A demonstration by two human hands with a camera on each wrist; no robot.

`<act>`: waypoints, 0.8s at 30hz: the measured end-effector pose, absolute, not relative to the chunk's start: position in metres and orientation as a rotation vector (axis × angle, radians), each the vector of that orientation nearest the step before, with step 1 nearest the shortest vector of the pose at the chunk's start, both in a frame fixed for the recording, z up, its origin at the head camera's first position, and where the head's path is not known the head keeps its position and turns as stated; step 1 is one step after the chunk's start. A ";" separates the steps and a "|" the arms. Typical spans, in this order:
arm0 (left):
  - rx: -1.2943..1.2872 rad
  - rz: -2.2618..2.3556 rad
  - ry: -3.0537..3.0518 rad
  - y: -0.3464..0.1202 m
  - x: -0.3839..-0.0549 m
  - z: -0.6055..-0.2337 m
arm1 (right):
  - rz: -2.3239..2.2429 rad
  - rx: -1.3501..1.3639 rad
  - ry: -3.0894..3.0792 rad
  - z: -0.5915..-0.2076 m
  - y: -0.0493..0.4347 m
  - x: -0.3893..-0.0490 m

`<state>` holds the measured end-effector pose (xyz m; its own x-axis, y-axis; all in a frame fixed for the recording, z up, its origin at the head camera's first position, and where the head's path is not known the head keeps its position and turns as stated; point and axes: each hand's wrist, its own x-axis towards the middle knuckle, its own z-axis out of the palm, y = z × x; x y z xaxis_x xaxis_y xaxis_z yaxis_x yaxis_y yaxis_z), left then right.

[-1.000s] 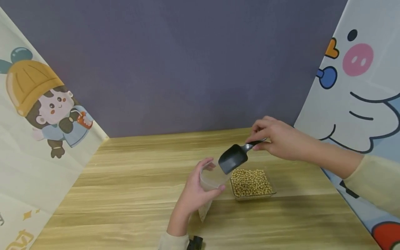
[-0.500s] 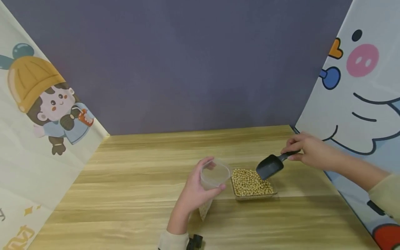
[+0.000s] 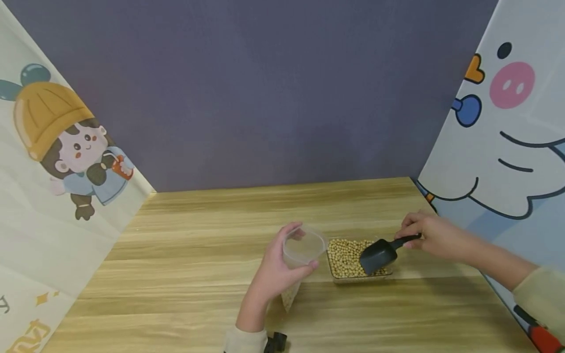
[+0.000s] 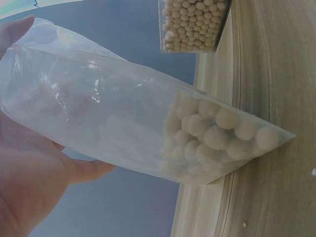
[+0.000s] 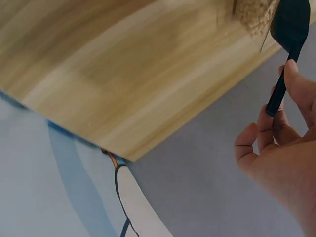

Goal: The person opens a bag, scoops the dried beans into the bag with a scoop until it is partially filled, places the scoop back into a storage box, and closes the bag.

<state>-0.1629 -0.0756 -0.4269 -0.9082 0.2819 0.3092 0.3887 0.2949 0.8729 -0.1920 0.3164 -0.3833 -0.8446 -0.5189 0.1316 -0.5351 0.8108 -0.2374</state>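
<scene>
My left hand (image 3: 280, 267) grips a clear plastic bag (image 4: 123, 103) near its top, thumb and fingers spread around the wide mouth. Soybeans (image 4: 217, 131) fill the bag's pointed bottom corner, which reaches down to the tabletop in the left wrist view. My right hand (image 3: 434, 235) pinches the handle of a black scoop (image 3: 378, 256) between thumb and fingers. The scoop's bowl is tilted down over the right part of a clear rectangular container (image 3: 359, 279) of soybeans (image 3: 346, 257). Whether its lip digs into the beans cannot be told.
The wood-grain table (image 3: 190, 274) stretches left and in front of the container. A dark grey wall (image 3: 265, 98) closes off the back. Cartoon-printed panels stand at the left (image 3: 39, 196) and right (image 3: 463, 171). A stray bean (image 4: 244, 224) lies on the table.
My right hand has carried the scoop from beside the bag's mouth rightward to the container, then lowered it over the beans. My left hand and the bag have stayed nearly still.
</scene>
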 end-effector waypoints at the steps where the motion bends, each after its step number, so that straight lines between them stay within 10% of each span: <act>1: -0.636 -1.699 -2.445 -0.076 -0.163 -0.427 | 0.434 0.861 -2.938 -0.385 0.315 -0.191; 24: -0.655 -1.698 -2.447 -0.077 -0.163 -0.429 | 0.954 0.753 -3.066 -0.421 0.279 -0.175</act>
